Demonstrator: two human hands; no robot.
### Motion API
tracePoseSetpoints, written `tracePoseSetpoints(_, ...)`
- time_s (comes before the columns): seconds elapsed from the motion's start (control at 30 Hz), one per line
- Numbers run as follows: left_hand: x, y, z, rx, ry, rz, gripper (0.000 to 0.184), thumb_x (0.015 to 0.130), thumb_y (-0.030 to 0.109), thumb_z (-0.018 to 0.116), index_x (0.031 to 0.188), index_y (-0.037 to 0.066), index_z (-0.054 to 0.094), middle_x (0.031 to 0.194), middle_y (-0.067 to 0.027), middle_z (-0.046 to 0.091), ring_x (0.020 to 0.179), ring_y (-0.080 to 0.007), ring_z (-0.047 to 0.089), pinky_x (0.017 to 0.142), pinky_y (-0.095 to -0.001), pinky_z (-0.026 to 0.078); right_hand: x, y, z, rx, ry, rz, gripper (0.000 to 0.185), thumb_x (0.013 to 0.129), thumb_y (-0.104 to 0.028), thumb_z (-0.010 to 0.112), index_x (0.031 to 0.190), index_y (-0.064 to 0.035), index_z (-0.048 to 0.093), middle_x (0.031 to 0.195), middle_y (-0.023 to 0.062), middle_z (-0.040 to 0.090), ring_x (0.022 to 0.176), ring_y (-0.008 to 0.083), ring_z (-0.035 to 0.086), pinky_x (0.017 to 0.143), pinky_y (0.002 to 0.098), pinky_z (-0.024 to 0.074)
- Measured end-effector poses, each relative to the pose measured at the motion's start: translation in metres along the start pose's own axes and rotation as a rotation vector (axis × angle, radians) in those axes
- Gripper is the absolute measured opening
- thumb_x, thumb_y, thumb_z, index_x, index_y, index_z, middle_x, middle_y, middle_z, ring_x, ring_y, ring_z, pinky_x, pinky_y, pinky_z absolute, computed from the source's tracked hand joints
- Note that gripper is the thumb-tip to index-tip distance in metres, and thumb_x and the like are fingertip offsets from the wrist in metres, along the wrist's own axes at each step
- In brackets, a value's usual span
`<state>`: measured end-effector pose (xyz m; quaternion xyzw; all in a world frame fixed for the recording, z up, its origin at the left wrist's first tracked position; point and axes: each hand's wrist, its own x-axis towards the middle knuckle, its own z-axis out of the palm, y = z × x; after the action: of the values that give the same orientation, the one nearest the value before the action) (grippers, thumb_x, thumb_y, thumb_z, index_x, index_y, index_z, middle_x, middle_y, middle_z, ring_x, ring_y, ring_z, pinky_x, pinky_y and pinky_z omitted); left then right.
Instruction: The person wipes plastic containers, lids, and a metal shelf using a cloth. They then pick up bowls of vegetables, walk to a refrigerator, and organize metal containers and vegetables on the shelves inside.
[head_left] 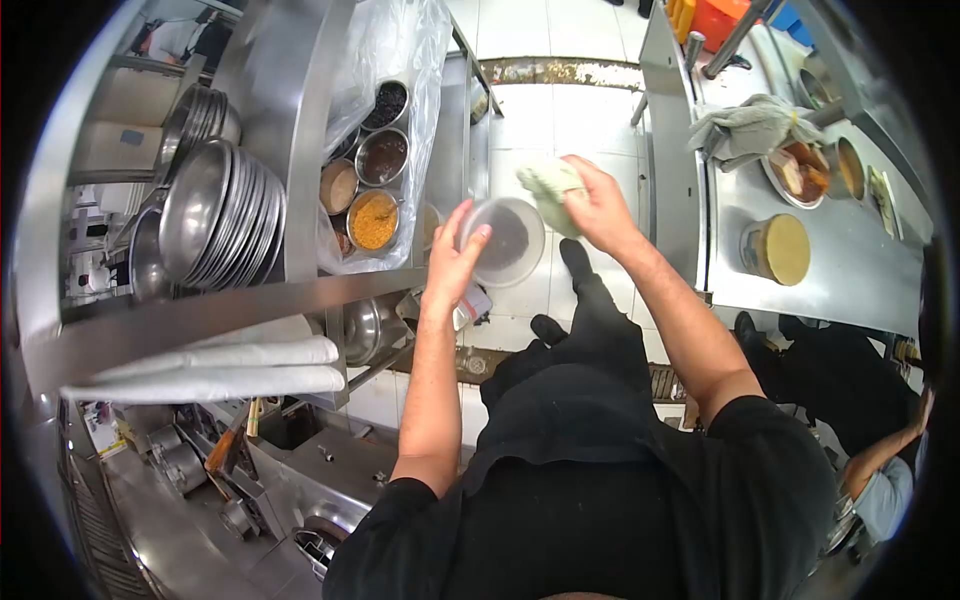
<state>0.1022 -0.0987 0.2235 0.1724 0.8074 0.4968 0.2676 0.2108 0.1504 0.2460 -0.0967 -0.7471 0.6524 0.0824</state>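
Observation:
My left hand (pixel 455 255) grips a round, translucent plastic container (pixel 518 243) by its left rim, thumb over the edge. Something dark shows through its middle; I cannot tell whether that is contents or the base. Just right of the container, my right hand (pixel 597 205) is closed on a pale green cloth (pixel 553 192). The cloth hangs by the container's upper right edge; whether they touch is unclear. Both are held over the white tiled floor (pixel 520 130).
At the left, a plastic-lined tray holds metal tins, one with orange crumbs (pixel 373 220), beside stacked metal bowls (pixel 225 215). The right counter (pixel 735 215) carries a lidded tub (pixel 778 250), a grey cloth (pixel 755 130) and food bowls. Another person's arm (pixel 885 455) is at lower right.

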Motion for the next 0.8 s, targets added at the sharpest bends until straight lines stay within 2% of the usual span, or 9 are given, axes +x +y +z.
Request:
tracePoseSetpoints(0.1,-0.019,0.015,-0.008,0.139,-0.099,0.135,0.062,0.093,0.035,0.077,0.146,0.009,0.058,0.145,-0.0195,0.056,0.132,-0.0309,0.055,0.113,-0.0399,0.041,0.003,-0.05,0.024,-0.306,-0.304,-0.543,0.053,0.084,-0.012,0.067,0.136,-0.0033,0.06,0.14,0.0228,0.057,0.131,0.0372,0.056,0.112,0.0428,0.0439)
tracePoseSetpoints(0.23,-0.046,0.059,-0.042,0.179,-0.263,0.274,0.062,0.095,0.029,0.074,0.148,0.006,0.053,0.152,-0.02,0.049,0.138,-0.0328,0.05,0.115,-0.042,0.038,0.002,-0.102,0.027,-0.444,-0.56,-0.468,0.059,0.083,-0.021,0.08,0.136,-0.0064,0.059,0.133,0.0202,0.062,0.122,0.0384,0.062,0.106,0.0436,0.0493)
tracePoseSetpoints(0.33,-0.058,0.062,-0.047,0.007,0.101,0.45,0.067,0.1,0.029,0.068,0.152,-0.002,0.041,0.153,-0.0199,0.048,0.141,-0.0297,0.047,0.12,-0.0414,0.032,-0.009,-0.102,0.026,-0.348,-0.166,-0.51,0.053,0.087,-0.023,0.081,0.133,-0.0045,0.061,0.119,0.0151,0.07,0.111,0.0311,0.068,0.097,0.0386,0.0539)
tracePoseSetpoints(0.43,-0.072,0.097,-0.032,-0.303,0.334,0.489,0.068,0.104,0.033,0.063,0.155,-0.001,0.033,0.143,-0.0211,0.053,0.135,-0.0346,0.05,0.117,-0.0443,0.035,-0.021,-0.088,0.071,0.377,0.287,-0.232,0.046,0.094,-0.021,0.077,0.132,-0.0014,0.06,0.114,0.01,0.072,0.107,0.0211,0.068,0.094,0.034,0.054)
tracePoseSetpoints(0.5,-0.068,0.114,-0.012,-0.341,0.494,0.587,0.069,0.108,0.037,0.053,0.157,-0.002,0.024,0.148,-0.0239,0.044,0.138,-0.0366,0.044,0.116,-0.0472,0.033,-0.027,-0.082,0.105,0.647,0.456,-0.16,0.04,0.099,-0.018,0.072,0.133,-0.0016,0.059,0.116,0.0056,0.069,0.105,0.0149,0.065,0.091,0.0313,0.0541)
tracePoseSetpoints(0.57,-0.058,0.118,0.012,-0.344,0.724,0.739,0.069,0.11,0.039,0.048,0.157,-0.003,0.022,0.155,-0.025,0.036,0.142,-0.0368,0.039,0.118,-0.0484,0.031,-0.033,-0.086,0.141,1.062,0.539,-0.061,0.039,0.098,-0.017,0.072,0.132,-0.0035,0.058,0.117,0.0052,0.068,0.104,0.0156,0.066,0.089,0.0317,0.0548)
tracePoseSetpoints(0.6,-0.055,0.117,0.018,-0.274,0.737,0.774,0.072,0.11,0.044,0.043,0.159,-0.003,0.017,0.161,-0.0263,0.024,0.146,-0.0386,0.033,0.12,-0.0494,0.028,-0.035,-0.089,0.14,1.097,0.48,-0.03,0.038,0.098,-0.015,0.072,0.132,-0.0044,0.058,0.118,0.0051,0.067,0.103,0.0157,0.066,0.089,0.032,0.0552)
tracePoseSetpoints(0.7,-0.051,0.107,0.023,-0.183,0.732,0.729,0.076,0.11,0.043,0.044,0.161,-0.003,0.011,0.161,-0.0267,0.024,0.146,-0.0401,0.033,0.122,-0.0495,0.026,-0.034,-0.096,0.13,1.093,0.332,0.028,0.037,0.096,-0.012,0.073,0.129,-0.0062,0.057,0.12,0.0051,0.066,0.103,0.0163,0.066,0.087,0.0332,0.0564)
tracePoseSetpoints(0.8,-0.058,0.11,-0.008,-0.287,0.414,0.676,0.089,0.105,0.044,0.057,0.164,0.002,0.006,0.162,-0.0273,0.028,0.148,-0.0391,0.034,0.122,-0.0481,0.027,-0.025,-0.075,0.088,0.838,0.283,0.039,0.035,0.093,-0.007,0.073,0.125,-0.0056,0.06,0.117,0.0062,0.067,0.104,0.0173,0.067,0.087,0.0346,0.0576)
